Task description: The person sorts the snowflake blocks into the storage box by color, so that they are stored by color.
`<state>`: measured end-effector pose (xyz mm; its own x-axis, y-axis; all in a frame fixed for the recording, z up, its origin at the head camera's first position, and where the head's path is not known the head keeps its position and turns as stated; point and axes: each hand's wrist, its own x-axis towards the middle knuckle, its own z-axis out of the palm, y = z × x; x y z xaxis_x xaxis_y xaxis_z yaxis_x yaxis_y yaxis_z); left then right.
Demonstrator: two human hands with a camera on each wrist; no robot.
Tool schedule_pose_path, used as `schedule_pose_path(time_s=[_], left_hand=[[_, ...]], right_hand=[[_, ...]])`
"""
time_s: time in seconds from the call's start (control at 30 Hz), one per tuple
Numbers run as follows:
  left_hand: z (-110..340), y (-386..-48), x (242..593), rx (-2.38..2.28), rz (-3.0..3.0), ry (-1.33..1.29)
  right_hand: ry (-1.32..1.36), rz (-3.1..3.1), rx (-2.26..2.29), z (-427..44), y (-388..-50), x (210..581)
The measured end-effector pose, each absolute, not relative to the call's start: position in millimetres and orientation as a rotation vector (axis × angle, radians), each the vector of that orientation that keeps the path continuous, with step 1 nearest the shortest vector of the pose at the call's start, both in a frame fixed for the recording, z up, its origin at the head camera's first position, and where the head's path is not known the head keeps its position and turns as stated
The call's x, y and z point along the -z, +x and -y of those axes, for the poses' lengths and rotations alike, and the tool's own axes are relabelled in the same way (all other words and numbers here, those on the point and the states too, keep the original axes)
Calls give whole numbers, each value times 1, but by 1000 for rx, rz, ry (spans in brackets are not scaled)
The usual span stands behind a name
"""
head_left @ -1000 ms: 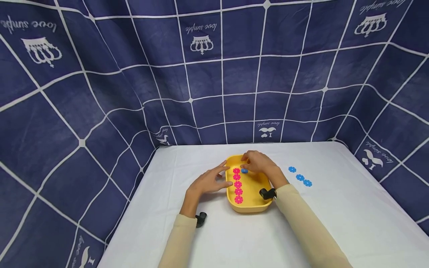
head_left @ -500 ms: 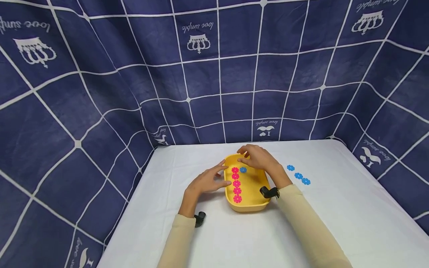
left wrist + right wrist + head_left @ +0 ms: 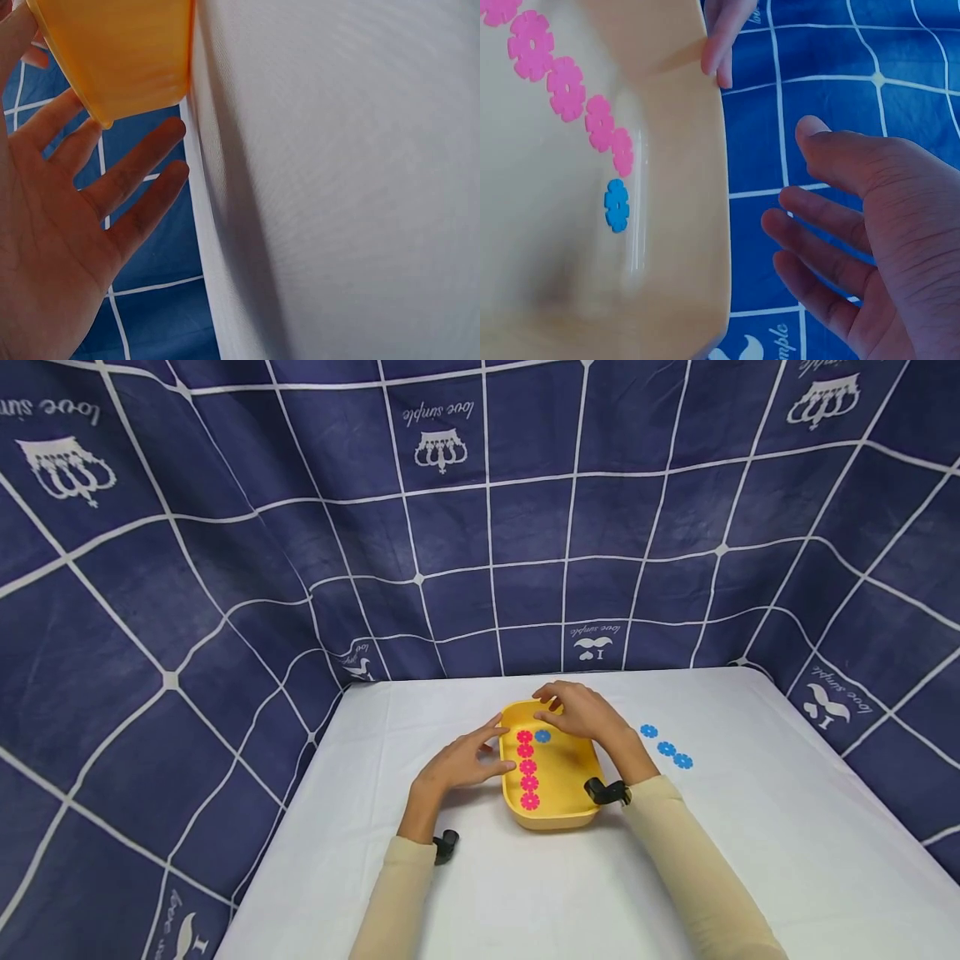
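In the head view a yellow plastic tray [image 3: 566,777] stands on the white table. Along its left side runs a row of several pink flower-shaped pieces [image 3: 528,767], and one blue flower-shaped piece [image 3: 542,737] lies beside the far end of that row. My left hand [image 3: 461,762] is at the tray's left rim, fingers spread and relaxed; the left wrist view shows the fingers [image 3: 124,184] by the tray's outer wall. Over the far right part of the tray hovers my right hand [image 3: 581,710], its fingers loosely bent and holding nothing, as the right wrist view also shows.
Several blue flower-shaped pieces [image 3: 666,748] lie on the white tablecloth [image 3: 517,893] to the right of the tray, close to my right forearm. A dark blue curtain [image 3: 525,527] with white lines rises behind the table and at both sides.
A second ago my right fingers were at the blue flower piece in the tray. They have let it go and risen toward the far rim; the piece lies flat. My left hand stays by the rim.
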<state>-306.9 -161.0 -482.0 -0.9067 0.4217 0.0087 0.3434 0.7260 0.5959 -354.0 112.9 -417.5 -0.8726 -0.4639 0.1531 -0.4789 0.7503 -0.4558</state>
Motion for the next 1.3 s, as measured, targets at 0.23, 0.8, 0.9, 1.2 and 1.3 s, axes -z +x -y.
schedule_pose_path(time_s=[0.23, 0.8, 0.9, 1.2, 1.3], left_hand=[[160, -308, 482, -912, -2815, 611], [160, -308, 481, -926, -2809, 613], [160, -308, 481, -926, -2810, 600], [160, -307, 482, -930, -2819, 601], [160, -308, 484, -939, -2814, 604]], right_hand=[[734, 2886, -816, -128, -352, 420], [581, 2780, -879, -173, -336, 428], [535, 2784, -880, -182, -333, 433], [421, 2784, -899, -205, -324, 445], [390, 2780, -909, -211, -321, 446]])
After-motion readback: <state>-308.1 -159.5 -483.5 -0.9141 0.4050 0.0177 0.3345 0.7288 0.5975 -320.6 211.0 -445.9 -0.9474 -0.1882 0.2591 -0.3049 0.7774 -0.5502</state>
